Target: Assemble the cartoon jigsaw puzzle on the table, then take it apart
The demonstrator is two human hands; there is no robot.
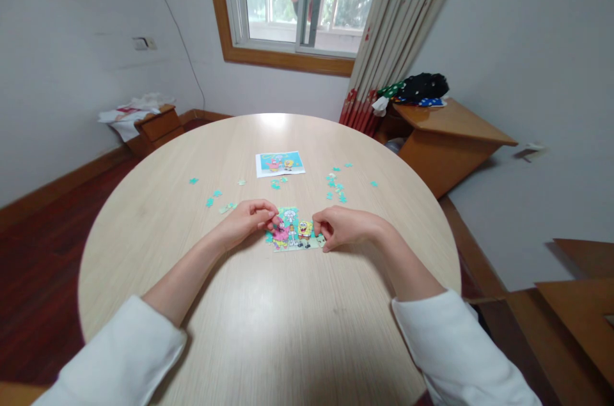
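Observation:
A partly assembled jigsaw puzzle (292, 234) lies flat on the table in front of me, showing a pink starfish, a pale green figure and a yellow sponge character. At its upper left edge is my left hand (247, 222), thumb and fingers closed together; whatever may be between the fingertips is hidden. My right hand (348, 227) is at the right edge, its fingers curled and pinching a pale green puzzle piece (320, 240) against the assembled part. Beyond the puzzle rests a printed reference picture (281, 164) with similar characters.
Loose turquoise puzzle pieces (336, 187) are scattered right of the picture, with several more pieces (213, 198) to the left. The round wooden table (249, 342) spans the view. A wooden cabinet (446, 137) with cloths on top stands at the right, below a curtain (384, 41).

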